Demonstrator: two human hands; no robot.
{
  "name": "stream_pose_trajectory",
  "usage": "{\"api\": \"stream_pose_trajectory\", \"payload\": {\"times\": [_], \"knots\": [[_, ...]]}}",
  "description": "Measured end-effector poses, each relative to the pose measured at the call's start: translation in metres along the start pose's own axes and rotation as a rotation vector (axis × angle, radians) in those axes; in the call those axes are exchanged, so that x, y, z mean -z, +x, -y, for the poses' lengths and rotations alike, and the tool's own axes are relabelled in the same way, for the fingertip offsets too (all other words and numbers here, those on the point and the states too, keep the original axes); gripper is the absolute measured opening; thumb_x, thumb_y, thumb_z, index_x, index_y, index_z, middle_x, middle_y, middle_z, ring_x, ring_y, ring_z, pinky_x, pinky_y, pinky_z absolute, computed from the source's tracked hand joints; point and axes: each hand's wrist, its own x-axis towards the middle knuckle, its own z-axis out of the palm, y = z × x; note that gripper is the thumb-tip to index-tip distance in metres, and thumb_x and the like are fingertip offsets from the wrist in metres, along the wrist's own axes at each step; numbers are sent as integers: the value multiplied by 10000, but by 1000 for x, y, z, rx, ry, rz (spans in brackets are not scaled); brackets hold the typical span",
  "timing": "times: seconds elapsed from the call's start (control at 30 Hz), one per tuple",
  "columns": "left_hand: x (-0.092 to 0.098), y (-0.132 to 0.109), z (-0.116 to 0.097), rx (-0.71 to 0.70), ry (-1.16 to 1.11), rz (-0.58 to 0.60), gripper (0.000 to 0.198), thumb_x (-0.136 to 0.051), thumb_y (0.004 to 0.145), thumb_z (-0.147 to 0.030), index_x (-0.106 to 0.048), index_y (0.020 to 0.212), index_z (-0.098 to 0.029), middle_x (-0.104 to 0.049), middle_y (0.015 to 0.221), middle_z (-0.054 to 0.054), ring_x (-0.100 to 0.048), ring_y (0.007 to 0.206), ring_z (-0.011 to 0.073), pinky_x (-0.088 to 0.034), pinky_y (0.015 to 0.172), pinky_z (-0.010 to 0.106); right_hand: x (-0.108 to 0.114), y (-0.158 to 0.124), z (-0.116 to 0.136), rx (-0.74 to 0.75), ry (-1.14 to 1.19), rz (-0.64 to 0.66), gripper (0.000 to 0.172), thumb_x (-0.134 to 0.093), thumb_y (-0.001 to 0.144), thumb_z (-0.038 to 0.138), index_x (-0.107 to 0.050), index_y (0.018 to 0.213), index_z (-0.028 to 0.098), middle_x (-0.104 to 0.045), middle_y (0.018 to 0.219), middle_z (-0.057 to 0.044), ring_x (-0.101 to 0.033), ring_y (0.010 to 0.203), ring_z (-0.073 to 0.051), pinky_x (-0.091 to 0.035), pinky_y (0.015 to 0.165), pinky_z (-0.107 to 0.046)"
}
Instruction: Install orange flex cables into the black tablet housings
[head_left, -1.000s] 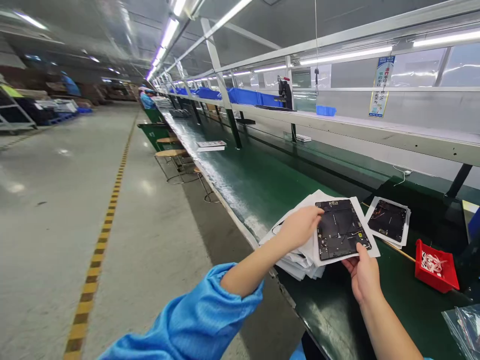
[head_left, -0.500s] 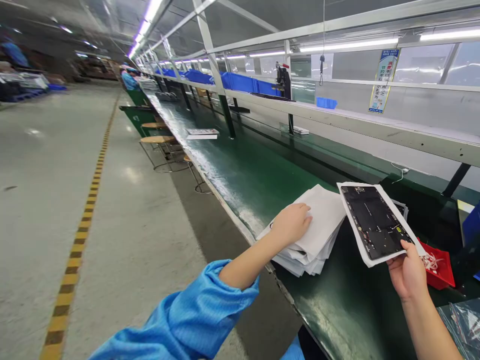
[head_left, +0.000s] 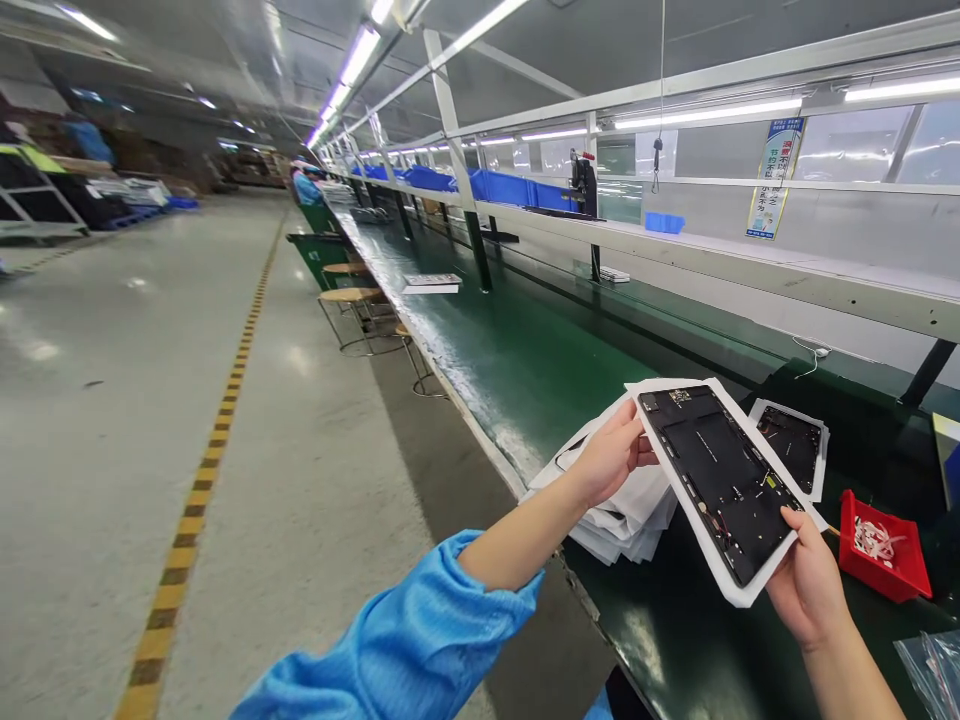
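Note:
Both hands hold up a flat black tablet housing [head_left: 720, 480] lying on a white foam sheet [head_left: 750, 565], tilted above the bench. My left hand [head_left: 611, 455] grips its left edge, and my right hand [head_left: 806, 580] holds the lower right corner. Beneath my left hand is a stack of white foam sheets [head_left: 626, 515]. A second black housing [head_left: 791, 447] rests on its own white sheet to the right, apart from my hands.
A red bin [head_left: 881, 550] with white scraps stands on the green workbench [head_left: 540, 370], and a clear plastic bag [head_left: 930, 670] lies at the lower right. Blue bins line the shelf above. A co-worker [head_left: 306, 187] sits far along the bench, beside stools.
The held housing has swung left, back over the stack. My left hand has moved from the stack onto the housing's edge, so both hands now hold it. The second housing shows more fully.

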Motion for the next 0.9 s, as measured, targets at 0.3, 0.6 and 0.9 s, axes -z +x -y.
{"api": "stream_pose_trajectory", "payload": {"times": [0.3, 0.6, 0.9], "knots": [[15, -4, 3, 24, -52, 32, 483, -747, 724, -261, -516, 1148, -265, -702, 1002, -22, -690, 762, 131, -558, 669, 256, 23, -3, 2, -107, -122, 67, 362, -755, 750, 368, -719, 1049, 167, -794, 909, -88, -760, 928, -328, -623, 832, -506], [20, 2, 13, 104, 1, -28, 319, -798, 666, -207, -537, 848, -186, -642, 724, -39, -630, 635, 110, -531, 605, 237, 28, -23, 5, -71, -164, 76, 509, -867, 691, 319, -694, 1136, 145, -790, 998, -94, -763, 904, -311, -634, 819, -467], [43, 27, 3, 100, 85, -177, 465, -754, 830, -289, -537, 1235, -220, -663, 849, -28, -601, 628, 90, -458, 537, 185, 27, -40, 26, 166, -156, -48, 649, -828, 702, 291, -646, 1315, 180, -777, 1108, -77, -757, 944, -295, -639, 863, -430]]}}
